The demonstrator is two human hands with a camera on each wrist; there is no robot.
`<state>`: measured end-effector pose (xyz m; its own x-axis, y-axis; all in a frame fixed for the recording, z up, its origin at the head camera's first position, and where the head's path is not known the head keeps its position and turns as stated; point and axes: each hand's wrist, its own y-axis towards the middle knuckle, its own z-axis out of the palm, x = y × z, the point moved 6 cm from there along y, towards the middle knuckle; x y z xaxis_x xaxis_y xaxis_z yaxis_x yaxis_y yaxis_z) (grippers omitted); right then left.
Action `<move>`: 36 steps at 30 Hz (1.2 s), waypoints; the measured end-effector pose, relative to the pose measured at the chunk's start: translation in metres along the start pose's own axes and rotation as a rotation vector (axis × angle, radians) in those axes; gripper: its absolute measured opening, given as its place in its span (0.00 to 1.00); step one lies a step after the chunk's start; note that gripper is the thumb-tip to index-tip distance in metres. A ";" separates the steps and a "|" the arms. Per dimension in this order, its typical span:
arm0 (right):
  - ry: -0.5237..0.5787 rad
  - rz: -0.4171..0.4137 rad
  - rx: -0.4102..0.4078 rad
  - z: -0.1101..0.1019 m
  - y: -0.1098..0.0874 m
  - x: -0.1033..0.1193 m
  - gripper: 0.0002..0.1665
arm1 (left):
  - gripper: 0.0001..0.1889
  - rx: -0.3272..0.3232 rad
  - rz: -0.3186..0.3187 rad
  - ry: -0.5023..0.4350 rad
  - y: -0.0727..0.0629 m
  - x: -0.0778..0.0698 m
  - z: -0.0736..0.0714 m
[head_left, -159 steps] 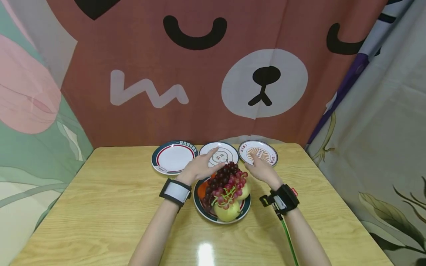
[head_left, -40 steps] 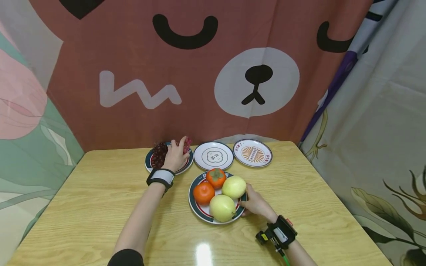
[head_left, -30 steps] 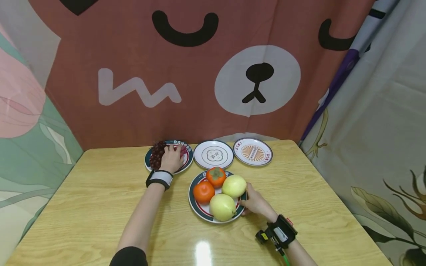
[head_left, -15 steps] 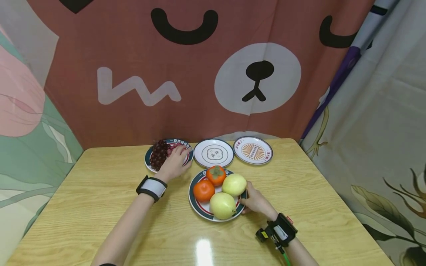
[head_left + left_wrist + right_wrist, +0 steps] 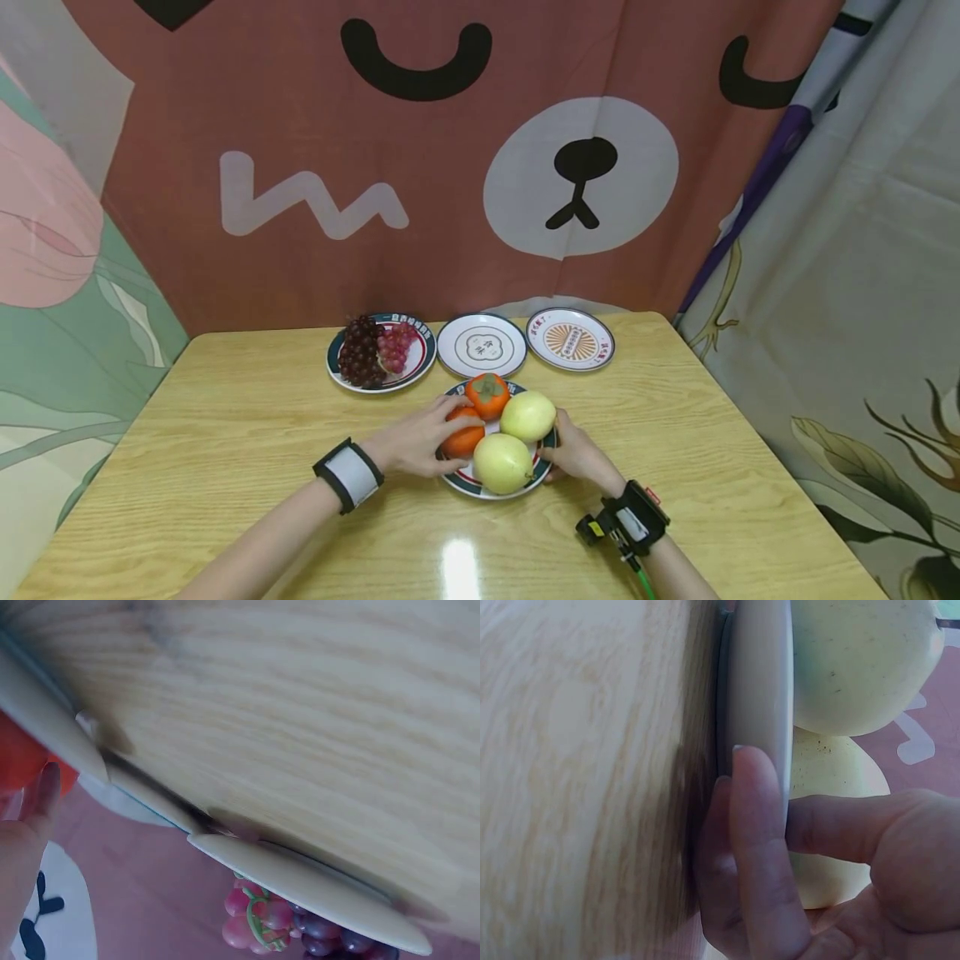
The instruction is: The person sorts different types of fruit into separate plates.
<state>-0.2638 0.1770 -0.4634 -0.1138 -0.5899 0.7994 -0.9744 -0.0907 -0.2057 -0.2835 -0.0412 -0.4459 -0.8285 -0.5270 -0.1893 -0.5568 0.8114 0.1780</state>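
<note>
- Currently, left hand (image 5: 420,437) at centre of the head frame; its grip is closed around the lower orange fruit (image 5: 465,442), fingers across the top, thumb along the lower side.
- Lower orange fruit sits at the left of the fruit plate (image 5: 472,486), just below centre frame; partly covered by the fingers.
- Right hand (image 5: 581,457), right of centre: grip clasps the fruit plate's right rim. Right wrist view shows the thumb over the rim, other fingers outside and underneath.
- Also on fruit plate: upper orange fruit (image 5: 478,404) with leafy cap, at the top; upper pale green fruit (image 5: 528,417), right; lower pale green fruit (image 5: 502,464), bottom.
- Grape plate (image 5: 426,354), left of centre frame: dark grapes (image 5: 360,354) on its left, pink grapes (image 5: 396,343) beside them.
- Emblem plate (image 5: 482,346) above the fruit plate; sunburst plate (image 5: 570,339) to its right, completing a row of three along the top edge of the wooden counter (image 5: 187,458).
- Backdrop: bear-print cloth (image 5: 330,275), filling most of the upper frame.
- Both wrists banded; green cable (image 5: 645,582) at lower right.
</note>
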 end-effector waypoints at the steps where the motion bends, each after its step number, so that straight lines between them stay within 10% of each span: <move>1: 0.003 0.001 0.001 0.000 0.000 0.000 0.41 | 0.30 -0.001 0.006 0.000 0.001 -0.001 0.002; 10: 0.016 -0.002 0.007 0.001 0.000 -0.001 0.39 | 0.27 0.005 -0.025 -0.025 0.007 0.007 0.012; 16: 0.017 0.014 0.012 0.001 0.000 -0.003 0.39 | 0.27 -0.195 -0.076 -0.048 0.019 0.033 -0.014; 25: 0.012 0.021 0.006 0.000 0.001 -0.005 0.39 | 0.28 -0.390 -0.357 -0.114 0.061 0.088 -0.037; 36: 0.015 0.037 0.016 0.001 0.001 -0.004 0.40 | 0.29 -0.275 -0.503 -0.007 0.093 0.109 -0.017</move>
<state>-0.2643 0.1787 -0.4678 -0.1522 -0.5812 0.7994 -0.9663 -0.0823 -0.2438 -0.4260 -0.0275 -0.4340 -0.4579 -0.8285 -0.3223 -0.8782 0.3653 0.3088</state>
